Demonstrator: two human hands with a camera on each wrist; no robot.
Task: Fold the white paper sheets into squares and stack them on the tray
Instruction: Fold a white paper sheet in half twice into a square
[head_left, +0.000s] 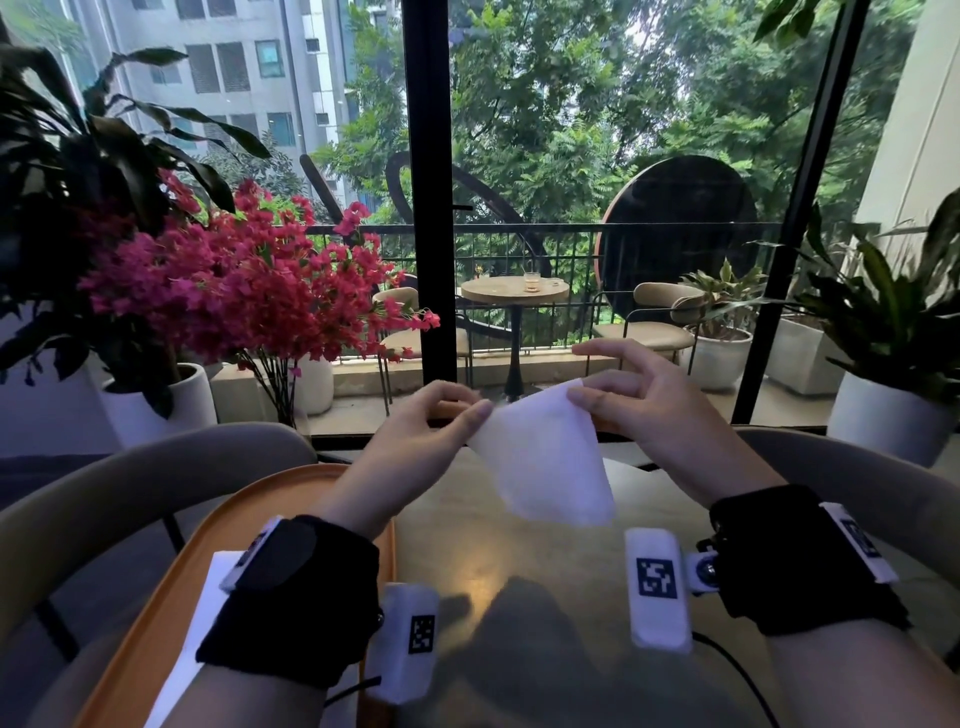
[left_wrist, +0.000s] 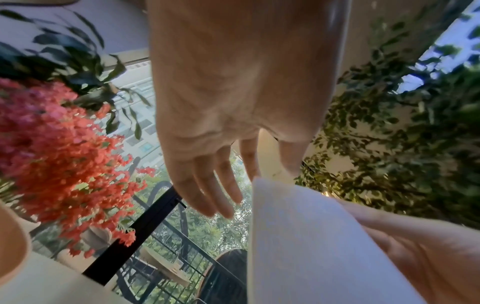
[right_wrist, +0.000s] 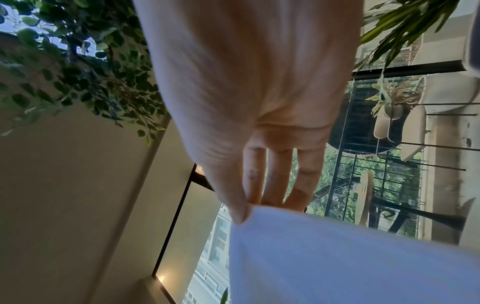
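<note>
1. Your left hand (head_left: 415, 431) is raised above the tabletop (head_left: 519, 571), pinching the left upper corner of a white paper sheet (head_left: 545, 462) between thumb and forefinger; in the left wrist view the other fingers (left_wrist: 207, 189) stretch out loosely, clear of the paper.
2. Your right hand (head_left: 649, 405) pinches the opposite upper corner, thumb in front and fingers behind. The right wrist view shows the thumb (right_wrist: 233, 201) pressed on the sheet's edge with three fingers lined up behind it.
3. The forefinger of your right hand points away to the left, straight and free of the paper, in the head view.
4. The white paper sheet hangs in the air between your two hands, held by its top edge, its lower end drooping toward you and well clear of the tabletop. Whether it is already folded cannot be told.
5. Both of your wrists carry black bands (head_left: 291, 597) with white marker blocks (head_left: 657, 587) printed with square codes.
6. The orange tray (head_left: 156, 623) lies on the tabletop under your left forearm, at the near left. White paper (head_left: 192, 649) rests flat in it, partly hidden by your wrist; how many sheets, you cannot tell.
7. The tabletop itself is pale and glossy, with the shadow of your hands on it.
8. Grey curved chair backs (head_left: 130, 483) stand on either side beyond the tabletop.
9. Further out, pink flowers (head_left: 249, 286) stand at the left before a window.
</note>
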